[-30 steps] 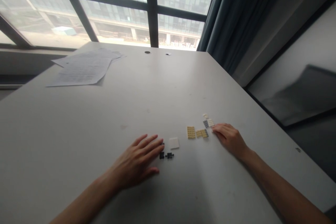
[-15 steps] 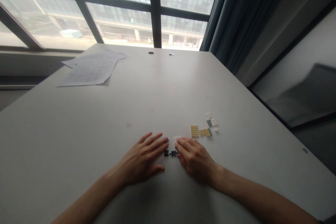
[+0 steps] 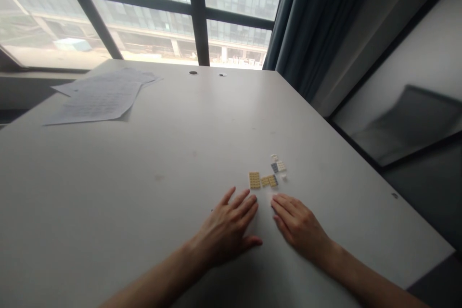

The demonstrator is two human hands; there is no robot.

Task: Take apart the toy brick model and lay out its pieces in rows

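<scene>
My left hand [image 3: 231,226] lies flat on the white table [image 3: 144,168], fingers spread, fingertips just short of a tan studded plate [image 3: 254,180]. My right hand [image 3: 298,224] rests flat beside it with fingers stretched out, tips near a smaller tan and grey plate [image 3: 269,181]. Neither hand holds anything I can see. A little further off sit a grey and cream plate pair [image 3: 278,167] and two tiny white pieces [image 3: 284,178]. The small black pieces and the white tile seen earlier are out of sight.
Printed paper sheets [image 3: 97,98] lie at the far left of the table. Two cable holes [image 3: 193,72] sit near the far edge, below the window. A dark curtain [image 3: 306,24] hangs at the right, where the table edge drops off.
Both hands have slid right and forward toward the tan plates. The black pieces and white tile that lay between the hands are no longer visible. The view has shifted slightly.
</scene>
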